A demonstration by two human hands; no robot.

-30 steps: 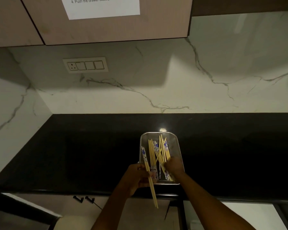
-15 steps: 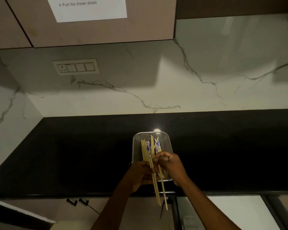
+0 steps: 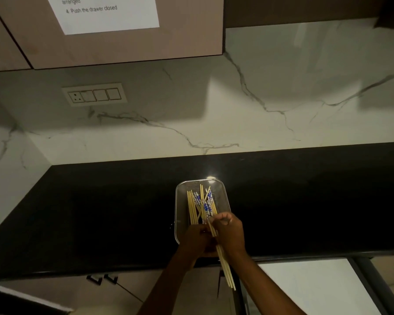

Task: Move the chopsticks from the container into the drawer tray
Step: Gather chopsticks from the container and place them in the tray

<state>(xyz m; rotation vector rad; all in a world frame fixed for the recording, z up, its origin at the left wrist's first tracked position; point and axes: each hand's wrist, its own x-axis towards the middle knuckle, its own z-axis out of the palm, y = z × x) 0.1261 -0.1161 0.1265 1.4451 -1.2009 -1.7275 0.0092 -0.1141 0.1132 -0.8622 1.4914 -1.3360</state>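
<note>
Polished black stone bench (image 3: 100, 223) under a white marble backsplash with grey veins (image 3: 282, 123), a white switch panel (image 3: 93, 94) set into it at left, beige upper cabinets (image 3: 123, 42) overhead with a printed white instruction sheet (image 3: 109, 12) taped on. Near the bench's front edge, a clear rectangular container with rounded corners (image 3: 223, 194), its far end uncovered, its near end hidden behind both hands. Inside, pale bamboo chopsticks with blue-and-white patterned ends (image 3: 203, 204), lying mostly lengthwise, a few crossed over one another. Left hand (image 3: 197, 241) at the container's near left corner, grip curled around a small bundle of chopsticks (image 3: 224, 264) whose thin tips stick out past the bench edge toward the body. Right hand (image 3: 229, 233) just beside it, touching it, fingers closed on the same bundle from above, thumb and forefinger pinched at its upper end over the container. Below the bench edge, beige lower cabinet fronts with dark handles (image 3: 102, 279); a white flat surface (image 3: 312, 289) lower right, cannot tell whether drawer or tray.
</note>
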